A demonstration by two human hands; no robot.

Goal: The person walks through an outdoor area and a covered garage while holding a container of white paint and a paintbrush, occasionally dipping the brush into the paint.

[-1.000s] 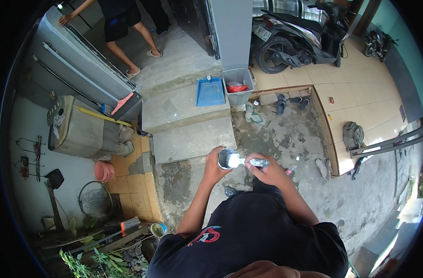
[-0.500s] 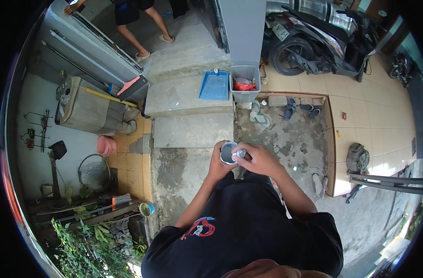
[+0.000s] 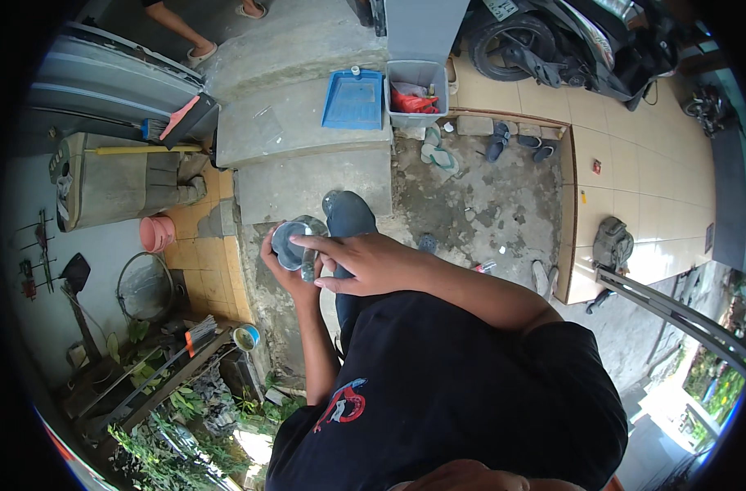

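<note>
My left hand [image 3: 289, 278] is wrapped round a cup [image 3: 281, 261] with a pale rim and a grey inside, held in front of my body, left of the picture's middle. My right hand [image 3: 352, 260] reaches across from the right, its index finger stretched over the cup's mouth. Between its fingers and thumb is a small shiny, greyish see-through object [image 3: 309, 268], against the cup's right side. The fingers partly cover it, so its kind is unclear. A dark-trousered knee [image 3: 348, 214] is just beyond my right hand.
Concrete steps [image 3: 307, 182] rise ahead, with a blue dustpan [image 3: 352, 102] and grey bin [image 3: 418, 116] on them. Sandals [image 3: 440, 157] lie right of the steps, near a raised tiled floor [image 3: 635, 172] and motorbike [image 3: 545, 49]. Left are a pink bucket [image 3: 156, 234] and plants [image 3: 177, 438]. Another person's leg [image 3: 181, 29] shows in the doorway.
My hands and the cup have moved left, and the view has shifted. A knee has come up beside them. My right index finger now stretches over the cup. The other person has moved mostly out of view.
</note>
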